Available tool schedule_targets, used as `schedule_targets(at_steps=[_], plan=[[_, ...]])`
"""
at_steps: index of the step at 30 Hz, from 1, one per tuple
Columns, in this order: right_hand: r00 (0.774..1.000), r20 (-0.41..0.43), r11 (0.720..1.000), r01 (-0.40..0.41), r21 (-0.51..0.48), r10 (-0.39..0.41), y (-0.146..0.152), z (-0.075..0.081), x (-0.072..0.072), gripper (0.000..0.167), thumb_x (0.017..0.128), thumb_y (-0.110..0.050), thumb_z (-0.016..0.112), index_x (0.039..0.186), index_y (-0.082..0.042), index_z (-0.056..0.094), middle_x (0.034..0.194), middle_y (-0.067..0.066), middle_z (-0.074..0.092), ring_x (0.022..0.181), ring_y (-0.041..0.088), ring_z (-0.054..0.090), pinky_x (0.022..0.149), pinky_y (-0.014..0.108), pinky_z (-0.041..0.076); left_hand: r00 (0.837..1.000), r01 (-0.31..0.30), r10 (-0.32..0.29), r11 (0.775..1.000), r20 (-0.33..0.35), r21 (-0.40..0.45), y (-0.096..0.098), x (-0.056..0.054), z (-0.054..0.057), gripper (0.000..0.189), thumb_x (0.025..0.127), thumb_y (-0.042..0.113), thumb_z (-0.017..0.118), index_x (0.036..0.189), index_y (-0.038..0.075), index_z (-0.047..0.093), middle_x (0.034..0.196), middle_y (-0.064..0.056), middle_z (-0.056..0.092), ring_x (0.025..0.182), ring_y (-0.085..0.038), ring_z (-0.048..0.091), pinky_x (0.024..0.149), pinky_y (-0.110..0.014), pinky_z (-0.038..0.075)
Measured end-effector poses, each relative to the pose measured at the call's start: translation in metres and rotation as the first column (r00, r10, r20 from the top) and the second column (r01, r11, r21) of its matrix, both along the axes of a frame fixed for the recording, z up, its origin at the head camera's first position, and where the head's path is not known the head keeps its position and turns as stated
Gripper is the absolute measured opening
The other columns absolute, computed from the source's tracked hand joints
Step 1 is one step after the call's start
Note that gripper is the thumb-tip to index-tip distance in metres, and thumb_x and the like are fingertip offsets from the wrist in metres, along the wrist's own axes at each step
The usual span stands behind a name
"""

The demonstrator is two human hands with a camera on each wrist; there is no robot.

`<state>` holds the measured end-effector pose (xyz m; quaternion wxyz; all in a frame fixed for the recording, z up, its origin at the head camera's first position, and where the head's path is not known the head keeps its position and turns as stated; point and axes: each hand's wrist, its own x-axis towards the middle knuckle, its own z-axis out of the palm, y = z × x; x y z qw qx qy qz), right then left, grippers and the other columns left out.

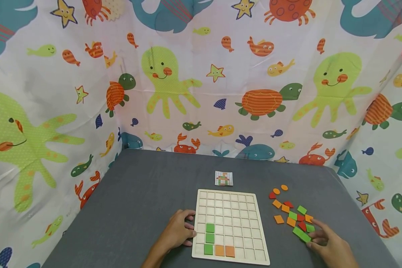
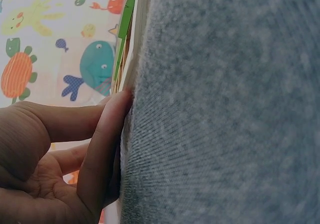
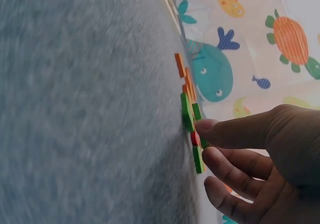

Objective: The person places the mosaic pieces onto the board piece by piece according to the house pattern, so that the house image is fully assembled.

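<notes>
A wooden grid board (image 1: pixel 227 219) lies on the grey table. Its lower left squares carry a column of green square tiles (image 1: pixel 210 238), with two orange tiles (image 1: pixel 225 251) beside the bottom one. My left hand (image 1: pixel 175 232) holds the board's left edge, fingers bent and a fingertip at its rim (image 2: pixel 131 71). At the right, my right hand (image 1: pixel 331 245) pinches a green tile (image 3: pixel 196 112) between thumb and fingers. That tile is close over the near end of the loose pile, overlapping another green tile (image 3: pixel 186 111).
Loose orange, red and green tiles (image 1: pixel 285 208) lie scattered right of the board, with two orange discs (image 1: pixel 284 187) farthest back. A small pattern card (image 1: pixel 223 178) lies behind the board. A sea-animal curtain (image 1: pixel 201 93) surrounds the table.
</notes>
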<state>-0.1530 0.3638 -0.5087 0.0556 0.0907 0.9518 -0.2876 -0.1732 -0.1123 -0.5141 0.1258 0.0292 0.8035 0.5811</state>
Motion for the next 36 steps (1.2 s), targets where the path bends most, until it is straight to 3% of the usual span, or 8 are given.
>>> schedule_targets(at_steps=[9, 19, 30, 36], plan=[[0.994, -0.098, 0.998, -0.055, 0.004, 0.055, -0.029, 0.016, -0.001, 0.077, 0.083, -0.01, 0.09, 0.147, 0.005, 0.05, 0.102, 0.009, 0.077, 0.086, 0.019, 0.069, 0.072, 0.039, 0.061, 1.0, -0.003, 0.003, 1.0, -0.005, 0.002, 0.0, -0.001, 0.0, 0.064, 0.08, -0.016, 0.079, 0.14, -0.003, 0.061, 0.119, -0.015, 0.054, 0.094, -0.022, 0.066, 0.053, -0.038, 0.064], [0.977, -0.177, 0.99, -0.131, -0.057, 0.119, -0.07, 0.017, -0.005, 0.071, 0.084, -0.01, 0.09, 0.147, -0.007, 0.058, 0.104, 0.002, 0.077, 0.085, 0.011, 0.068, 0.068, 0.024, 0.056, 1.0, -0.008, 0.008, 1.0, 0.006, -0.002, 0.0, -0.001, 0.0, 0.064, 0.08, -0.016, 0.08, 0.14, -0.002, 0.061, 0.119, -0.014, 0.054, 0.094, -0.022, 0.066, 0.053, -0.038, 0.064], [0.947, -0.252, 0.953, -0.247, -0.176, 0.199, -0.105, 0.011, -0.009, 0.067, 0.081, -0.001, 0.089, 0.142, -0.011, 0.064, 0.1, -0.002, 0.076, 0.082, 0.004, 0.066, 0.069, 0.024, 0.059, 1.0, -0.001, 0.001, 1.0, 0.0, 0.001, 0.0, -0.001, -0.002, 0.064, 0.08, -0.015, 0.079, 0.14, -0.002, 0.061, 0.119, -0.014, 0.054, 0.094, -0.022, 0.066, 0.052, -0.037, 0.064], [0.906, -0.306, 0.91, -0.363, -0.202, 0.294, -0.118, 0.008, -0.012, 0.065, 0.081, 0.001, 0.088, 0.141, -0.006, 0.063, 0.1, -0.002, 0.074, 0.083, 0.002, 0.065, 0.067, 0.024, 0.06, 1.0, -0.002, 0.002, 1.0, -0.001, 0.008, 0.0, -0.001, -0.002, 0.064, 0.08, -0.015, 0.079, 0.139, -0.002, 0.061, 0.119, -0.014, 0.054, 0.094, -0.023, 0.066, 0.053, -0.038, 0.064]])
